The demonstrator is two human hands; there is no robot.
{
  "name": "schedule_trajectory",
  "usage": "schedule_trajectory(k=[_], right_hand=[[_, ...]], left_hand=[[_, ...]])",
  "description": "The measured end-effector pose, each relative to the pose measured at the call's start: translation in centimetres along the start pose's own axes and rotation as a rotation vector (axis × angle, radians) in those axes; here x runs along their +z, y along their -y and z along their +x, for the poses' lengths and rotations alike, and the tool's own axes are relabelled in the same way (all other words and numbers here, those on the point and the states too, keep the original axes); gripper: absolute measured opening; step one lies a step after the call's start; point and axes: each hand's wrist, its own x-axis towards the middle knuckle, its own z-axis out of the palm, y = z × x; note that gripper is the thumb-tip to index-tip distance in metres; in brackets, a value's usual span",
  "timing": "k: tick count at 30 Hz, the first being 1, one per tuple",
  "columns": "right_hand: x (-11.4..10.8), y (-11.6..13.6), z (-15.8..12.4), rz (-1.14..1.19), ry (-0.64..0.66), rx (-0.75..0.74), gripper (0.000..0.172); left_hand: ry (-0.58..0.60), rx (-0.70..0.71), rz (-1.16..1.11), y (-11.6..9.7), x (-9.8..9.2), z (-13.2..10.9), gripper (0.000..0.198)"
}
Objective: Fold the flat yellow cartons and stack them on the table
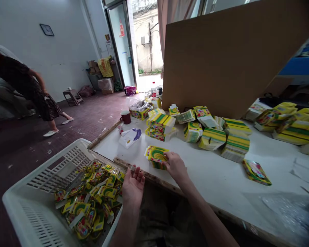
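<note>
My right hand [175,167] rests on a small stack of flat yellow-green printed cartons [156,156] lying near the front edge of the white table [206,178], fingers curled over its top. My left hand [133,184] hovers palm-up just below the table edge, fingers loosely apart and holding nothing, with a ring or tape on one finger. It hangs beside a white plastic basket [36,206] that holds several folded yellow-green cartons [92,199].
More carton stacks [213,135] cover the table's middle and right, in front of a tall cardboard sheet [229,55]. A tissue pack [129,137] and red cup [126,117] sit at the left. A person [25,89] bends over at the far left.
</note>
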Motion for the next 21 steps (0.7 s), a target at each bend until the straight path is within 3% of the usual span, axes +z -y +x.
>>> schedule_trajectory(k=[6, 9, 14, 18, 21], right_hand=[[0.2, -0.2, 0.0, 0.038, -0.034, 0.036, 0.038], [-0.5, 0.8, -1.5, 0.252, -0.038, 0.055, 0.041], [-0.2, 3.8, -6.0, 0.739, 0.213, 0.065, 0.044], [1.1, 4.9, -8.5, 0.71, 0.16, 0.102, 0.041], [1.0, 4.9, -8.8, 0.628, 0.101, 0.092, 0.04]], left_hand=[[0.01, -0.042, 0.055, 1.4, 0.1, 0.0, 0.021], [0.079, -0.023, 0.059, 2.8, -0.1, -0.5, 0.027], [0.327, 0.067, -0.04, 4.2, -0.2, -2.0, 0.047], [0.272, 0.085, -0.024, 3.5, 0.3, -2.9, 0.051], [0.371, 0.073, 0.021, 3.1, 0.7, -3.2, 0.053]])
